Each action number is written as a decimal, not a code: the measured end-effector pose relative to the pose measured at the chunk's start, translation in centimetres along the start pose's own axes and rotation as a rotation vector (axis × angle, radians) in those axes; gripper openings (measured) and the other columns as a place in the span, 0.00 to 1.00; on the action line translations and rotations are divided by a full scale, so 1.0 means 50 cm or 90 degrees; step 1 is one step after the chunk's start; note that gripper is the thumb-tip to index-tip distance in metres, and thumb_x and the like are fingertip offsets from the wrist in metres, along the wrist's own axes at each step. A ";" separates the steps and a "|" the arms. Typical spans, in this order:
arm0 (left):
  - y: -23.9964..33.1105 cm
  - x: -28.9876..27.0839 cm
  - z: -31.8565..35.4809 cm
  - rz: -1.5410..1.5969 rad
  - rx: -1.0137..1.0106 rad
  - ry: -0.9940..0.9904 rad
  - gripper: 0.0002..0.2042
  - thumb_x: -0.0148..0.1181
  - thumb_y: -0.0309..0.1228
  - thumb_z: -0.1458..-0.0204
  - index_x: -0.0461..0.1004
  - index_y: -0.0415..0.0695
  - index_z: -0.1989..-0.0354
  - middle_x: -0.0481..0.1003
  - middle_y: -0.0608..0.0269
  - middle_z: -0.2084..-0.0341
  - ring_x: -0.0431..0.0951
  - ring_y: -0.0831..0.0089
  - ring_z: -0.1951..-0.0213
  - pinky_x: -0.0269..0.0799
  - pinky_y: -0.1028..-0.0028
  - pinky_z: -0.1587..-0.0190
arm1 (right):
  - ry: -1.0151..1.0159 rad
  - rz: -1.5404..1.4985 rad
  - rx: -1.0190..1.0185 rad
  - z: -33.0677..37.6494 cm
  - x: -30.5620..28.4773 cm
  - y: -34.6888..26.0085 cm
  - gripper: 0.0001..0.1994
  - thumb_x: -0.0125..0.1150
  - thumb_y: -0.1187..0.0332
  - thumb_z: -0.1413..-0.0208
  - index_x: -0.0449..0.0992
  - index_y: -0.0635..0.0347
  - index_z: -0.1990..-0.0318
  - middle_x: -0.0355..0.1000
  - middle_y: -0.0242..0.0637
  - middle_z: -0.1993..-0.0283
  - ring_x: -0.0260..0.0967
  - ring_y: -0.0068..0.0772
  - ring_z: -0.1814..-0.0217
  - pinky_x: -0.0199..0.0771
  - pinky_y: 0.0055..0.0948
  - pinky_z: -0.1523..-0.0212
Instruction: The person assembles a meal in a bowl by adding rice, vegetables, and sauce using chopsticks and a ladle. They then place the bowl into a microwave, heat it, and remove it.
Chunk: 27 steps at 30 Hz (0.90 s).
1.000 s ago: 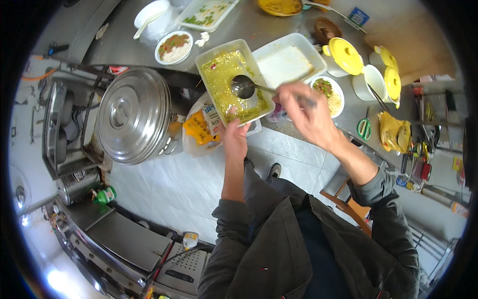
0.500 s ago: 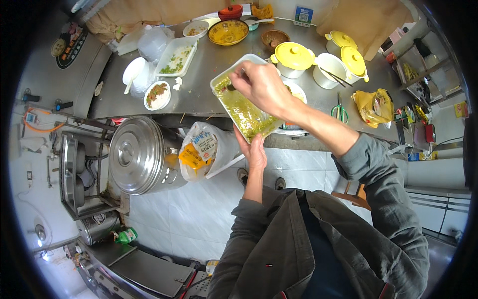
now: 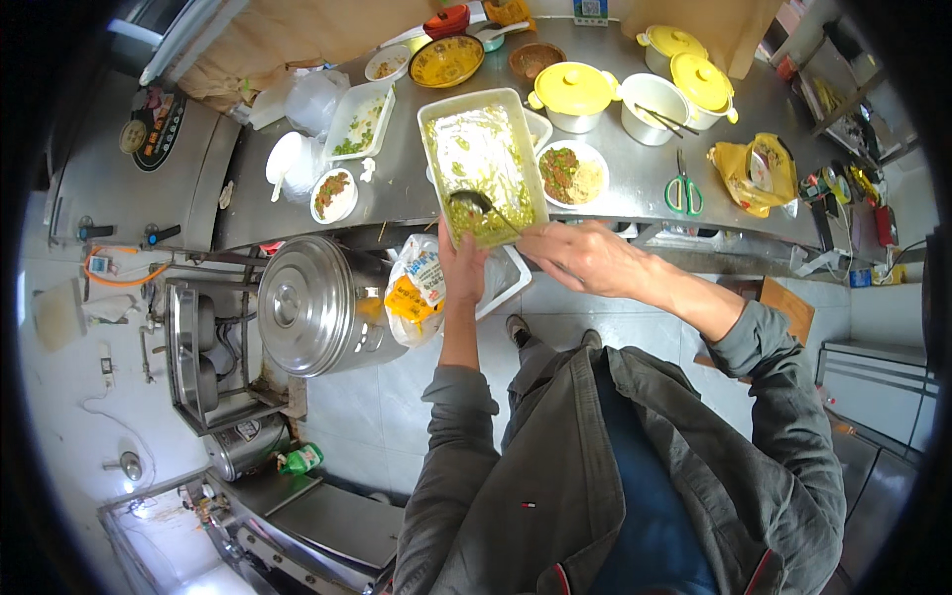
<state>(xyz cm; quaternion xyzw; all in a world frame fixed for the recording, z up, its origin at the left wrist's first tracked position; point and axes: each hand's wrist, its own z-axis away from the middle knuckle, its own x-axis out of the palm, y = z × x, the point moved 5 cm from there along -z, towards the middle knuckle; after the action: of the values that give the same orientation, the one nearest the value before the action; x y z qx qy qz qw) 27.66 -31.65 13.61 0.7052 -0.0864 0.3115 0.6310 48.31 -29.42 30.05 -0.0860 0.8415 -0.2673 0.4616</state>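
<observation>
Rectangular container (image 3: 496, 134), whitish and deep-sided: held up over the near edge of the steel counter (image 3: 635, 193), straight ahead of the body at twelve o'clock. Coated inside with yellow-green sauce (image 3: 486, 224) and green bits, thickest toward six o'clock, with pale floor showing through toward twelve.

Taking the container as the dial's centre: gripped at the six o'clock end by the left hand (image 3: 462, 268), with thumb up against the near rim and other fingers tucked out of sight beneath; cannot tell whether spread or pressed together. At four o'clock, right hand (image 3: 585, 256), pinching the handle of a dark metal spoon (image 3: 470, 201) between thumb and fingertips. Bowl of the spoon inside the container, toward seven; handle slanting out across the near rim at five.

Just beside, at three o'clock, a white bowl (image 3: 567, 202) of browned topping, chopped greens and pale food; farther along the same line, green-handled scissors (image 3: 683, 195), then a crumpled yellow bag (image 3: 729, 178). At two, an open white pot (image 3: 647, 129) with chopsticks (image 3: 666, 120) across the mouth. Between one and two, a yellow-lidded pot (image 3: 573, 89). At ten, a tray (image 3: 385, 121) with green slices. At eight, below counter level, a big lidded steel pot (image 3: 297, 307).
</observation>
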 end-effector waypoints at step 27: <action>-0.066 0.024 -0.133 -0.068 -0.149 -0.064 0.34 0.52 0.46 0.34 0.48 0.44 0.26 0.68 0.53 0.39 0.74 0.62 0.43 0.78 0.61 0.46 | -0.043 0.110 -0.024 0.142 -0.093 0.162 0.25 0.63 0.79 0.58 0.75 0.62 0.46 0.72 0.44 0.40 0.77 0.46 0.52 0.82 0.37 0.59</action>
<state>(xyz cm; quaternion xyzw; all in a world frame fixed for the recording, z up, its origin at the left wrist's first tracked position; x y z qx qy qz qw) 28.12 -24.43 11.55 0.6449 -0.1160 0.2297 0.7196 57.58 -23.41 26.07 -0.0304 0.8346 -0.2076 0.5094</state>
